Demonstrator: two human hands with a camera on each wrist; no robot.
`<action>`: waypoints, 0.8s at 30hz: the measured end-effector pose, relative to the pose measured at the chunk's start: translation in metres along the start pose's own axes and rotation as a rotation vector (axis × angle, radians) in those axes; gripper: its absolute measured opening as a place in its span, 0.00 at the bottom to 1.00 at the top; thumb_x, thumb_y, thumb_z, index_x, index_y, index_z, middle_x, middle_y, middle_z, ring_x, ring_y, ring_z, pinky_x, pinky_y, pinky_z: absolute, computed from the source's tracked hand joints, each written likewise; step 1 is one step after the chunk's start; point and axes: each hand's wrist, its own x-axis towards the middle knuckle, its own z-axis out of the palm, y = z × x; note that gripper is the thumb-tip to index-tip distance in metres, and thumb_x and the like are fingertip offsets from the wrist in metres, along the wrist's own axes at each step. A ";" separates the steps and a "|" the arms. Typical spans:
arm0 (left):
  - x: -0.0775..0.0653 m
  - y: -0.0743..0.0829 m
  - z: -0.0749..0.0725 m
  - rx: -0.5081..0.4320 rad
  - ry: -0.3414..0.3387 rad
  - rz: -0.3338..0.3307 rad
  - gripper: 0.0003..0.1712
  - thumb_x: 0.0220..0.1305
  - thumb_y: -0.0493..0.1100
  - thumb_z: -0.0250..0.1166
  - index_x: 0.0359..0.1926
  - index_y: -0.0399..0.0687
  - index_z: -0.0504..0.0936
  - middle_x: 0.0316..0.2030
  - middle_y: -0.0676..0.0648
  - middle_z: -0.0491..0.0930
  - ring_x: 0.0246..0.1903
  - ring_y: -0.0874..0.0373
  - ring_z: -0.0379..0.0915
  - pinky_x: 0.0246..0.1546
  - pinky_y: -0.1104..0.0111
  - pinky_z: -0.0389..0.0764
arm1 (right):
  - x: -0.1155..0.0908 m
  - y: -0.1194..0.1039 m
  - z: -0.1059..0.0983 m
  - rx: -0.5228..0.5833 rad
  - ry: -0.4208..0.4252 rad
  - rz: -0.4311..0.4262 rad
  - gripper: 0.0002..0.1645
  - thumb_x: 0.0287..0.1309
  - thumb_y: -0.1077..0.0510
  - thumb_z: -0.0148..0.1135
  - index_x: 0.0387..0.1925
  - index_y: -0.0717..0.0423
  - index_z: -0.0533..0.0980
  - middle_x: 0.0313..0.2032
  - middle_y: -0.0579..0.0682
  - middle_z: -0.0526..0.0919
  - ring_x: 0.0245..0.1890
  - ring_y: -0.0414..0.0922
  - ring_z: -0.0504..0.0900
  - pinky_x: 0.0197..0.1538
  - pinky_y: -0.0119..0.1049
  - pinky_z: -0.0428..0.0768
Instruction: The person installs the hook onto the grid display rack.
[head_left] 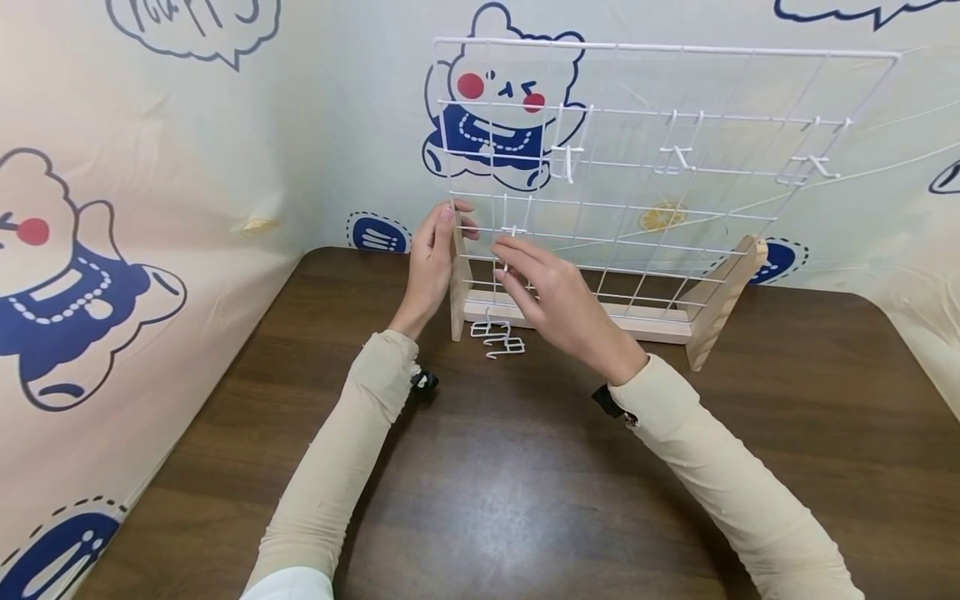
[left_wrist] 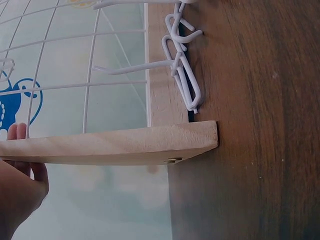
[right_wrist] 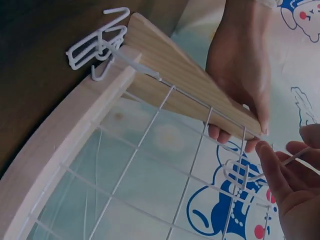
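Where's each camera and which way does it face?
Head: on the head, facing forward and down at the wire grid rack; both sleeves, left grip, right grip.
Left wrist: on that wrist, facing the wooden side support; left grip shows.
Right wrist: on that wrist, facing the rack; both grips show.
Both wrist views share the loose white hooks.

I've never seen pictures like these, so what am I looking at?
There's no machine: a person is working bare-handed. The wide picture is taken from the head, looking down; the other two are taken from the left and right wrists. A white wire grid in a wooden stand stands on a brown table, with loose hooks lying by its base. The left hand grips the stand's side piece; the right hand pinches a hook at the grid. Three more hooks hang higher.
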 end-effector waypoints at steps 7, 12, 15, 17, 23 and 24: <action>0.001 -0.008 -0.001 -0.014 -0.002 0.013 0.21 0.80 0.39 0.39 0.54 0.26 0.72 0.43 0.22 0.75 0.45 0.28 0.73 0.55 0.38 0.71 | -0.010 -0.010 0.002 0.005 0.024 -0.089 0.23 0.67 0.63 0.60 0.63 0.63 0.74 0.63 0.59 0.76 0.62 0.51 0.77 0.63 0.41 0.74; 0.004 -0.027 -0.004 -0.013 0.010 0.019 0.21 0.81 0.41 0.40 0.55 0.29 0.74 0.43 0.24 0.77 0.44 0.30 0.74 0.54 0.43 0.74 | -0.014 -0.019 -0.001 0.000 0.062 -0.137 0.21 0.66 0.65 0.59 0.60 0.62 0.76 0.61 0.56 0.78 0.60 0.48 0.79 0.62 0.40 0.76; 0.005 -0.031 -0.004 -0.009 0.018 0.019 0.21 0.81 0.43 0.40 0.54 0.32 0.74 0.42 0.26 0.77 0.44 0.32 0.75 0.54 0.45 0.75 | -0.017 -0.023 -0.004 0.007 0.086 -0.155 0.19 0.66 0.66 0.60 0.57 0.63 0.78 0.59 0.56 0.80 0.58 0.48 0.80 0.61 0.39 0.76; 0.005 -0.032 -0.004 -0.006 0.021 0.018 0.21 0.81 0.45 0.41 0.54 0.34 0.75 0.42 0.27 0.77 0.44 0.33 0.76 0.53 0.47 0.75 | -0.019 -0.026 -0.006 0.019 0.099 -0.163 0.17 0.65 0.66 0.60 0.55 0.63 0.79 0.57 0.57 0.81 0.57 0.49 0.81 0.61 0.38 0.76; 0.005 -0.033 -0.003 -0.003 0.025 0.015 0.21 0.81 0.47 0.42 0.53 0.38 0.76 0.41 0.31 0.79 0.44 0.33 0.76 0.52 0.50 0.76 | -0.027 -0.027 -0.007 0.042 0.094 -0.166 0.14 0.64 0.67 0.60 0.50 0.65 0.81 0.49 0.58 0.85 0.52 0.49 0.83 0.60 0.37 0.77; 0.005 -0.033 -0.003 -0.001 0.026 0.016 0.21 0.81 0.47 0.41 0.53 0.37 0.76 0.41 0.31 0.79 0.44 0.33 0.76 0.52 0.49 0.76 | -0.028 -0.027 -0.007 0.042 0.084 -0.162 0.13 0.64 0.67 0.60 0.49 0.65 0.81 0.49 0.57 0.85 0.52 0.48 0.84 0.59 0.36 0.77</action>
